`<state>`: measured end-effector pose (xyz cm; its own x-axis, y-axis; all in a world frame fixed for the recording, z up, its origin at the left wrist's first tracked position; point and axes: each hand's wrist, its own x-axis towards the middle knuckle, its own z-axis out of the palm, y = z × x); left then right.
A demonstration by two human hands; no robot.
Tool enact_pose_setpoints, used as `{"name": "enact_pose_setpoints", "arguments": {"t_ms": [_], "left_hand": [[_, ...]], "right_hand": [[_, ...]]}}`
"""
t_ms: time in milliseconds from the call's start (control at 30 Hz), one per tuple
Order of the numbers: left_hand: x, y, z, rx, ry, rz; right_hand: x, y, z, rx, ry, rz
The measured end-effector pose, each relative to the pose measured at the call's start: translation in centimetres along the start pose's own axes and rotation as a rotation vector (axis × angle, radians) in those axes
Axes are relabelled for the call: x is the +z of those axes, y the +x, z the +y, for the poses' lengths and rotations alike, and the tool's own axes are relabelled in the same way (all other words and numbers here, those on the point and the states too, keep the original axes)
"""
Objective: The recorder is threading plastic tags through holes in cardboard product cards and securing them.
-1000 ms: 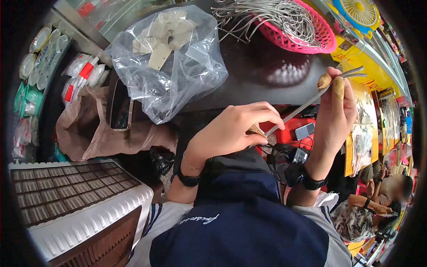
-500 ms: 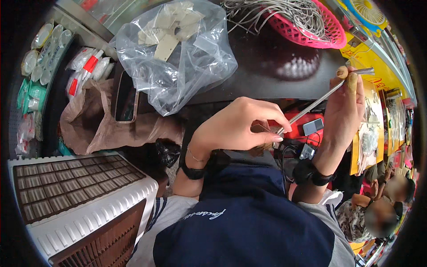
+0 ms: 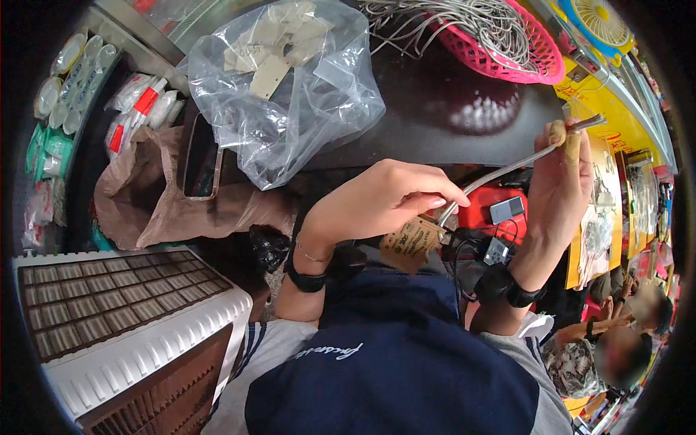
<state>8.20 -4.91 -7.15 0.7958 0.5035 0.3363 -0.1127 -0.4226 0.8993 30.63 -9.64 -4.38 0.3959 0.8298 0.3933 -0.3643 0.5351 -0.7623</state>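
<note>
A thin bundle of grey cords (image 3: 500, 176) stretches slantwise between my two hands. My right hand (image 3: 562, 170), with tan covers on its thumb and a fingertip, pinches the upper end; short cut-looking ends stick out beyond the fingers. At the lower end, the thumb and index finger of my left hand (image 3: 384, 199) close on the bundle where it bends. From that bend hangs a brown card tag (image 3: 411, 245) with print on it. My left hand's other fingers are hidden behind its back.
A pink basket (image 3: 500, 54) heaped with similar grey cords stands at the back right of the dark table (image 3: 428, 138). Left of it lies a clear plastic bag (image 3: 326, 94) of cream cards. A phone (image 3: 203, 158) rests on brown cloth; a white slatted appliance (image 3: 138, 312) stands left.
The cord bundle has gone from straight to bowed. The brown tag now shows below my left hand, whose fingers have straightened. My right hand has shifted slightly.
</note>
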Motion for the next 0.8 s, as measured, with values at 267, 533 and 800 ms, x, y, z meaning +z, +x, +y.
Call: {"name": "enact_pose_setpoints", "arguments": {"t_ms": [267, 533, 800], "left_hand": [[-0.7, -0.2, -0.5, 0.143, 0.328, 0.227], [-1.7, -0.7, 0.5, 0.083, 0.521, 0.281], [-1.5, -0.9, -0.1, 0.093, 0.743, 0.304]], "right_hand": [[2.8, -2.4, -0.9, 0.035, -0.489, -0.263], [4.3, -2.5, -0.8, -0.046, -1.098, -0.621], [6.1, -4.6, 0.5, -0.063, -1.195, -0.701]]}}
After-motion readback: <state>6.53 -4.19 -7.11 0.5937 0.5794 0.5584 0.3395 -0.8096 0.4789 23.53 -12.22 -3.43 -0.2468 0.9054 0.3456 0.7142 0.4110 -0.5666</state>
